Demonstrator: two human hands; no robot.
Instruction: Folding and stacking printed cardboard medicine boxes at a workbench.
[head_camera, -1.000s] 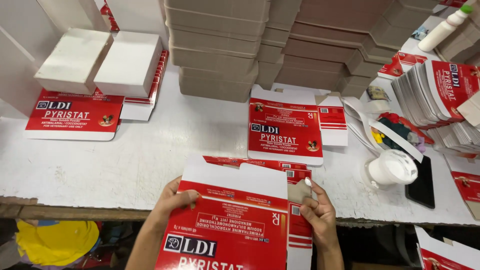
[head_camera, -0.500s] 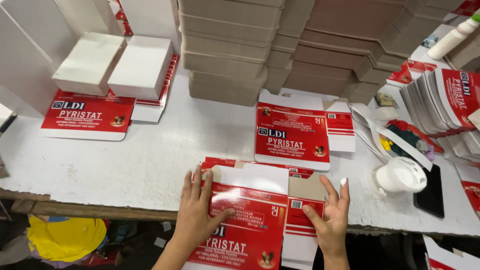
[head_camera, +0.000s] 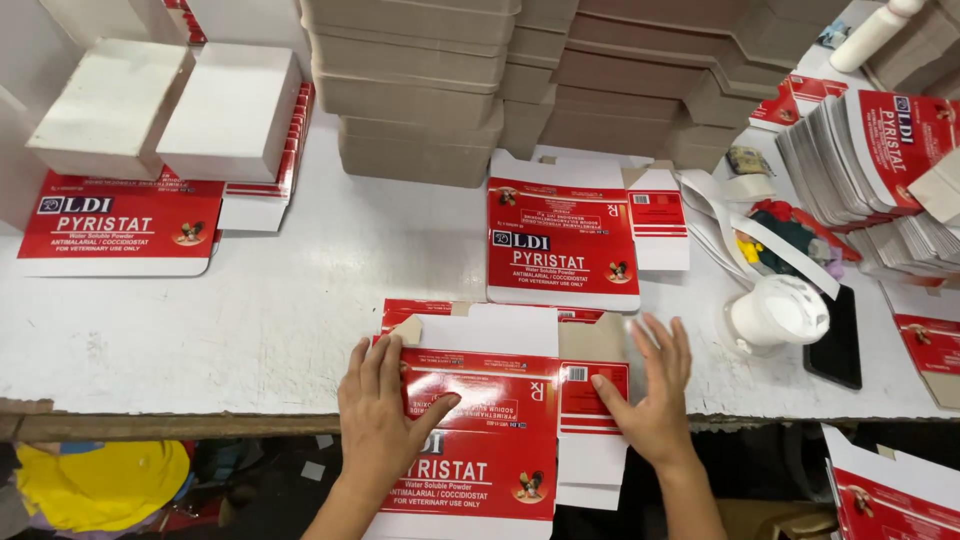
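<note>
While flat, both hands pressing carton

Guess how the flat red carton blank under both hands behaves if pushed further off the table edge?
The carton blank is thin flat card, so probably light and bendy at its creases. It already overhangs the table, so it would likely droop or slide off. The left hand and right hand press flat, suggesting it shifts easily.

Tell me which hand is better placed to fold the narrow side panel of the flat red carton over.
The right hand, probably. It lies flat on the carton's narrow side panel, thumb across the panel. The left hand presses on the main red face of the flat red carton, so it looks better suited to holding the carton down.
</note>
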